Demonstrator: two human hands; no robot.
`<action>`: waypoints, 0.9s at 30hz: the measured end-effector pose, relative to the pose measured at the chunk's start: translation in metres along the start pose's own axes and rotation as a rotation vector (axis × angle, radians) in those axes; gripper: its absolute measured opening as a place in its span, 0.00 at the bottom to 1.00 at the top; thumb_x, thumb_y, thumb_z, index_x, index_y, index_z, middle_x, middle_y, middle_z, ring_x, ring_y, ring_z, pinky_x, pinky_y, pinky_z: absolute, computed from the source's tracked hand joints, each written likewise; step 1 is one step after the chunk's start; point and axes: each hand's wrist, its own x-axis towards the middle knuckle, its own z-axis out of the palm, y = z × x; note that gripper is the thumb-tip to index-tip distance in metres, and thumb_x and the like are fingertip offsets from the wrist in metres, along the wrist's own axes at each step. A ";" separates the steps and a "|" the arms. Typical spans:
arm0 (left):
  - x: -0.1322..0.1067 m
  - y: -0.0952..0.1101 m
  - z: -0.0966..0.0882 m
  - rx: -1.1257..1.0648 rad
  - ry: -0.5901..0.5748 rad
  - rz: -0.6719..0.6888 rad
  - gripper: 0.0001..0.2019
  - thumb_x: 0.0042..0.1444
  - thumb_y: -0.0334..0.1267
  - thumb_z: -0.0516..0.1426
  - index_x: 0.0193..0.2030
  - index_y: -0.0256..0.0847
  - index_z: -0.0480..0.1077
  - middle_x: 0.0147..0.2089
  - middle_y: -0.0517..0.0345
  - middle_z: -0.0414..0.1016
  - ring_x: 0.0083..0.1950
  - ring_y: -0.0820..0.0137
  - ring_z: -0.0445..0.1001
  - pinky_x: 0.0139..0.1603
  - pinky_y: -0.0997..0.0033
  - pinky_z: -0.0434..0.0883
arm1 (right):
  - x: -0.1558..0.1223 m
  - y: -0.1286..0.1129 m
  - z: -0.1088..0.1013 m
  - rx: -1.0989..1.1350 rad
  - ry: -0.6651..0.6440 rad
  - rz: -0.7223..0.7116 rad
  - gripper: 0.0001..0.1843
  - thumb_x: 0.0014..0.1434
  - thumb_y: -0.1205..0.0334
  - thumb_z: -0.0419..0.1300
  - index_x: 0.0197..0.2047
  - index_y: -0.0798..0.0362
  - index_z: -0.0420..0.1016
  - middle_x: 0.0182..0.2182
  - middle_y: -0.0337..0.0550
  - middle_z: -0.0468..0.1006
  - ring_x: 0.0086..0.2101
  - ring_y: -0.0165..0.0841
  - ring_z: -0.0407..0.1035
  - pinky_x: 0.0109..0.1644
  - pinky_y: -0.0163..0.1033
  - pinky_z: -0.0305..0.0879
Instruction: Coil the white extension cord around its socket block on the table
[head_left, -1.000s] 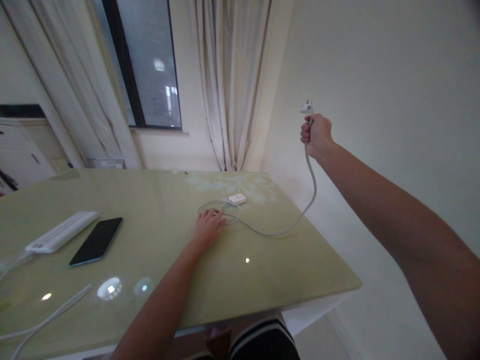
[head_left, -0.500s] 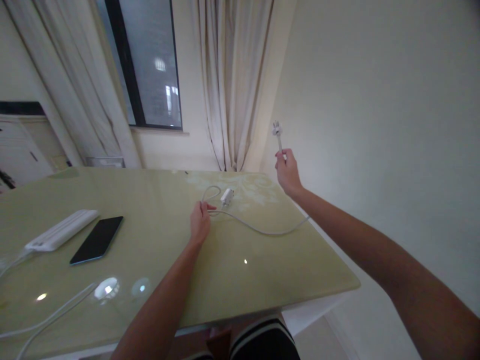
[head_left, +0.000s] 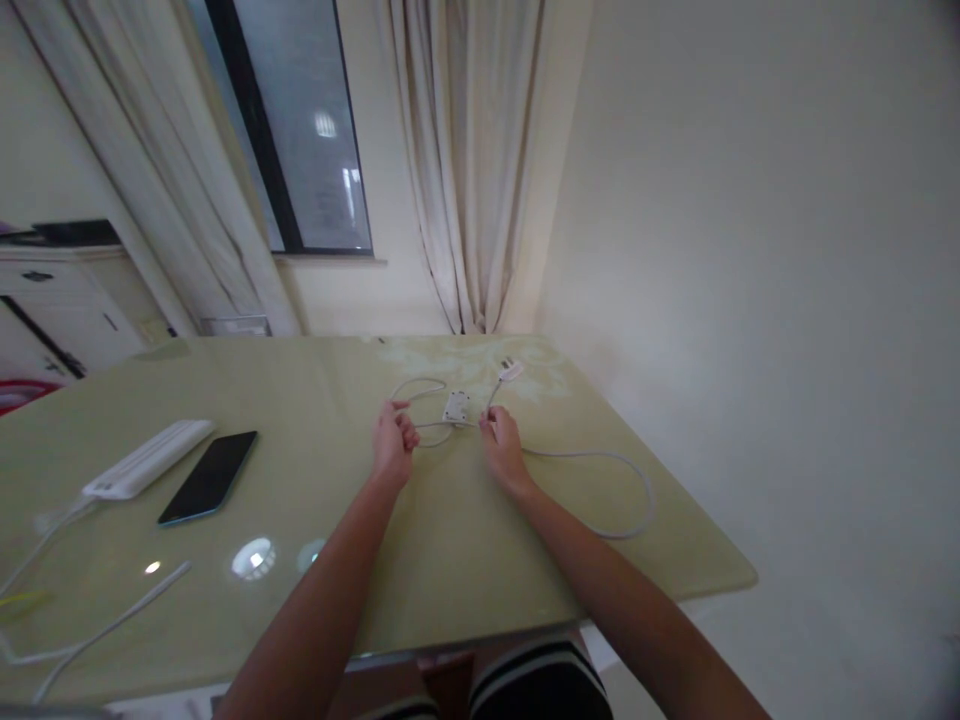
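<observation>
A white cable (head_left: 592, 460) lies in loops on the pale green glass table (head_left: 465, 540). A small white socket block (head_left: 455, 407) sits between my hands, and the cable's plug (head_left: 511, 371) rests on the table just beyond my right hand. My left hand (head_left: 394, 441) is closed, pinching a loop of the cable left of the block. My right hand (head_left: 501, 442) is closed on the cable a little below the plug. A wide loop of the cable curves out to the right, near the table's edge.
A black phone (head_left: 208, 477) and a long white power strip (head_left: 148, 459) lie on the table's left side, with white leads (head_left: 105, 628) trailing at the front left. Curtains (head_left: 465, 160) and a window stand behind. A bare wall is close on the right.
My right hand has come down from head height to the table, bringing the plug end with it. The cable now lies on the table in a wide loop. My left hand stays on the near loop.
</observation>
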 end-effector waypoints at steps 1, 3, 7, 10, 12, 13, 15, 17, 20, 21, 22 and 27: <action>-0.002 0.001 0.001 -0.006 -0.014 -0.033 0.13 0.65 0.49 0.53 0.36 0.42 0.65 0.19 0.73 0.44 0.16 0.79 0.44 0.16 0.79 0.45 | 0.000 0.000 -0.001 -0.032 -0.040 -0.014 0.10 0.69 0.53 0.49 0.42 0.48 0.66 0.44 0.48 0.78 0.46 0.41 0.71 0.52 0.43 0.63; -0.004 0.000 0.001 -0.011 -0.063 -0.089 0.11 0.64 0.46 0.54 0.34 0.42 0.65 0.19 0.74 0.43 0.15 0.80 0.42 0.16 0.78 0.44 | -0.001 -0.001 -0.001 -0.071 -0.125 -0.008 0.10 0.70 0.54 0.49 0.45 0.48 0.67 0.44 0.47 0.79 0.45 0.41 0.72 0.50 0.42 0.63; -0.009 -0.005 0.000 -0.012 -0.138 -0.155 0.08 0.60 0.41 0.54 0.33 0.40 0.66 0.17 0.72 0.46 0.16 0.80 0.44 0.17 0.78 0.47 | -0.004 -0.002 0.002 -0.150 -0.150 0.003 0.08 0.71 0.56 0.49 0.47 0.47 0.67 0.43 0.45 0.79 0.43 0.40 0.73 0.47 0.40 0.63; -0.009 -0.006 -0.004 -0.020 -0.156 -0.165 0.08 0.58 0.41 0.54 0.37 0.39 0.69 0.18 0.72 0.49 0.15 0.79 0.45 0.18 0.77 0.48 | -0.004 -0.003 0.003 -0.185 -0.141 -0.020 0.08 0.71 0.57 0.49 0.47 0.47 0.67 0.44 0.46 0.79 0.45 0.41 0.73 0.48 0.40 0.62; -0.007 -0.006 -0.006 -0.026 -0.171 -0.171 0.09 0.58 0.41 0.54 0.39 0.38 0.70 0.18 0.72 0.49 0.15 0.79 0.45 0.18 0.76 0.48 | -0.003 -0.003 0.002 -0.183 -0.158 -0.028 0.08 0.71 0.58 0.49 0.47 0.47 0.67 0.44 0.46 0.79 0.44 0.41 0.73 0.48 0.41 0.63; -0.006 -0.006 -0.007 -0.025 -0.177 -0.179 0.09 0.58 0.40 0.54 0.40 0.38 0.70 0.17 0.72 0.48 0.15 0.79 0.44 0.18 0.76 0.48 | -0.003 -0.002 0.000 -0.176 -0.169 -0.030 0.08 0.71 0.58 0.49 0.47 0.47 0.67 0.44 0.46 0.80 0.44 0.41 0.73 0.48 0.41 0.63; -0.005 -0.006 -0.007 -0.020 -0.181 -0.200 0.08 0.58 0.40 0.54 0.38 0.38 0.70 0.17 0.74 0.45 0.15 0.79 0.42 0.18 0.77 0.46 | -0.002 0.000 -0.002 -0.156 -0.185 -0.032 0.07 0.71 0.58 0.49 0.46 0.46 0.67 0.43 0.45 0.80 0.43 0.41 0.74 0.47 0.41 0.63; -0.005 -0.006 -0.007 -0.018 -0.182 -0.218 0.08 0.59 0.42 0.55 0.37 0.39 0.69 0.17 0.75 0.43 0.14 0.80 0.41 0.17 0.77 0.44 | -0.001 0.002 -0.003 -0.135 -0.188 -0.029 0.07 0.71 0.58 0.49 0.45 0.46 0.67 0.42 0.44 0.80 0.43 0.41 0.74 0.47 0.41 0.63; -0.006 -0.007 -0.004 -0.022 -0.171 -0.227 0.09 0.59 0.44 0.57 0.36 0.40 0.67 0.17 0.76 0.43 0.14 0.80 0.41 0.16 0.78 0.43 | 0.000 0.005 -0.003 -0.111 -0.177 -0.028 0.07 0.71 0.57 0.49 0.45 0.46 0.67 0.41 0.44 0.79 0.42 0.41 0.74 0.46 0.41 0.63; -0.006 -0.006 -0.003 -0.022 -0.167 -0.235 0.10 0.59 0.45 0.57 0.35 0.40 0.66 0.17 0.76 0.42 0.14 0.80 0.41 0.16 0.78 0.43 | 0.000 0.006 -0.002 -0.108 -0.172 -0.027 0.08 0.71 0.56 0.49 0.46 0.46 0.67 0.41 0.44 0.80 0.42 0.41 0.74 0.45 0.41 0.63; -0.006 -0.006 -0.002 -0.021 -0.167 -0.245 0.10 0.59 0.46 0.57 0.35 0.41 0.66 0.17 0.76 0.42 0.14 0.80 0.41 0.15 0.78 0.42 | 0.000 0.006 -0.002 -0.108 -0.169 -0.024 0.08 0.71 0.56 0.49 0.46 0.47 0.67 0.41 0.45 0.80 0.41 0.41 0.74 0.45 0.41 0.63; -0.008 -0.004 0.001 0.036 -0.181 -0.245 0.12 0.61 0.48 0.55 0.34 0.43 0.64 0.16 0.76 0.41 0.14 0.79 0.40 0.14 0.79 0.42 | 0.001 0.008 -0.001 -0.137 -0.148 0.002 0.08 0.71 0.55 0.49 0.45 0.46 0.65 0.39 0.44 0.80 0.39 0.41 0.74 0.42 0.39 0.62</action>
